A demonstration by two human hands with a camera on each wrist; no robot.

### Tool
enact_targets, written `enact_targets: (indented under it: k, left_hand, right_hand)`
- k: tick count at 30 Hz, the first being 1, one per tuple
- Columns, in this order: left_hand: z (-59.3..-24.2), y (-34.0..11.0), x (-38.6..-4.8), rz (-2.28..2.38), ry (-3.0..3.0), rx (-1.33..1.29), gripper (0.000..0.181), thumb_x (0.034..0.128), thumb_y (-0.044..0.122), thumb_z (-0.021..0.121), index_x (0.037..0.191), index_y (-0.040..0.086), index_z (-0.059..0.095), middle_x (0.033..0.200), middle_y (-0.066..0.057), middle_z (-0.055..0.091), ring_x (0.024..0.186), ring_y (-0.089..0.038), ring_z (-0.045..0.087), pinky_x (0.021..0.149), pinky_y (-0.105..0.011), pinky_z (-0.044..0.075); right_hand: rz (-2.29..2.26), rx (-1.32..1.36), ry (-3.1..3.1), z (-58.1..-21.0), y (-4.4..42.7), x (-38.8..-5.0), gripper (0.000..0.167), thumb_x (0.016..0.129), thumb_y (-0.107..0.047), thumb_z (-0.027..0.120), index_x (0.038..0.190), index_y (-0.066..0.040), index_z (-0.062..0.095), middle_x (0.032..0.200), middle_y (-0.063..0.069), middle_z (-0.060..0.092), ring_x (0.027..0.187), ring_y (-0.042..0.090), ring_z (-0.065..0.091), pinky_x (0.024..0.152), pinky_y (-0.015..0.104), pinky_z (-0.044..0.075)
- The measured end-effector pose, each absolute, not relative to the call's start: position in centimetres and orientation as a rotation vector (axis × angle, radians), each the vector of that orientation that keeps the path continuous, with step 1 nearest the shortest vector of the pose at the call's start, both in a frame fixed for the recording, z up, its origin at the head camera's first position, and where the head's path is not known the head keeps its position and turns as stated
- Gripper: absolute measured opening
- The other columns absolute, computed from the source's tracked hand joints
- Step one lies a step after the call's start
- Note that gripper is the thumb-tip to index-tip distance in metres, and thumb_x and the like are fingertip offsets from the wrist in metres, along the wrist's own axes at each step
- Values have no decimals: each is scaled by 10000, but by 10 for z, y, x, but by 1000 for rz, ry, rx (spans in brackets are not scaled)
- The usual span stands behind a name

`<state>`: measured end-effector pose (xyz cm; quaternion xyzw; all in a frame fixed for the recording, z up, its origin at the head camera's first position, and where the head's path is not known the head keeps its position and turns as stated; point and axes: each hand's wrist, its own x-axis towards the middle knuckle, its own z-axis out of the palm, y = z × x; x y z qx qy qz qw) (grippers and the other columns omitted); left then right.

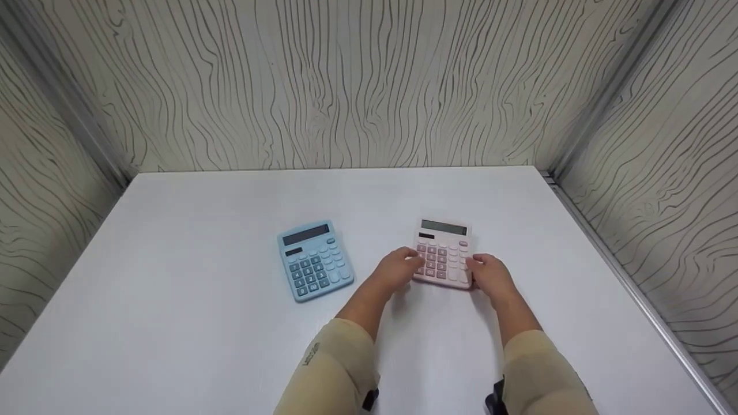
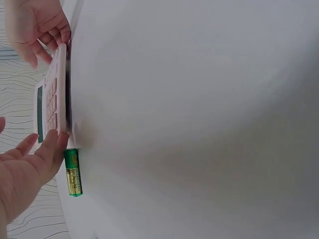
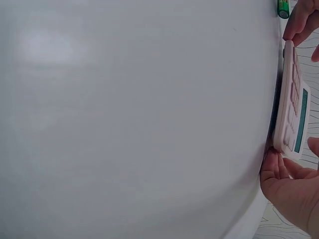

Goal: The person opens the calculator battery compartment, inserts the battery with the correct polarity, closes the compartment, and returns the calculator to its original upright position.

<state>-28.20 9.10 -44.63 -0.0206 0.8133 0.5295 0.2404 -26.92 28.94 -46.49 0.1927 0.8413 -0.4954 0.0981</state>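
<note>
A pink calculator (image 1: 441, 253) with a dark display lies face up, right of the table's middle. At its left edge, my left hand (image 1: 396, 268) holds it by the fingertips. My right hand (image 1: 491, 275) grips the opposite edge near the lower corner, thumb on top. In the right wrist view a dark gap shows beneath the pink calculator (image 3: 286, 112); whether it is fully off the table I cannot tell. A green and gold battery (image 2: 73, 172) lies on the table beside my left fingers; the head view does not show it.
A blue calculator (image 1: 315, 262) lies face up and slightly turned, left of my left hand. The white table (image 1: 173, 276) is bounded by wood-grain patterned panels (image 1: 323, 86) at the back and sides. A metal rail (image 1: 646, 300) runs along the right edge.
</note>
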Motion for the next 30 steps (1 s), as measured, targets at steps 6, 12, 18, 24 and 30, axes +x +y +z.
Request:
enact_targets:
  k: [6,12,18,24,30]
  left_hand:
    - [-445,86,-282,1434,2243,-62,433,920,378,486,1264,118,517,1144,-40,566,1014,-207,553,917,-438,437]
    - [-443,85,-280,1463,2197,-69,383,913,334,502,1164,52,571,914,-56,612,894,-213,579,837,-405,472]
    - [-445,87,-279,1486,2176,-131,410,914,331,515,1180,19,522,889,-39,584,867,-193,574,818,-379,484]
    - [-447,87,-279,1459,2206,-138,446,902,346,515,1202,15,512,956,-45,574,932,-208,566,886,-430,455]
    - [-446,86,-280,1490,2186,-121,417,896,324,521,1197,38,553,1040,-45,590,967,-203,557,901,-434,441]
  right_hand:
    - [-1496,592,2465,-466,291,-269,447,987,-218,322,1326,67,387,1197,190,511,970,215,518,799,306,460]
    - [-1432,600,2512,-468,293,-269,427,949,-134,324,1339,29,382,1283,188,457,1037,249,465,783,307,436]
    - [-1394,605,2535,-470,294,-268,425,943,-106,305,1340,32,369,1286,202,449,1079,276,464,846,351,432]
    - [-1390,576,2534,-469,290,-267,410,967,-111,283,1349,19,360,1300,201,431,1113,292,450,899,399,418]
    - [-1466,570,2523,-470,287,-268,392,985,-115,279,1350,2,362,1292,183,438,1098,269,457,881,367,423]
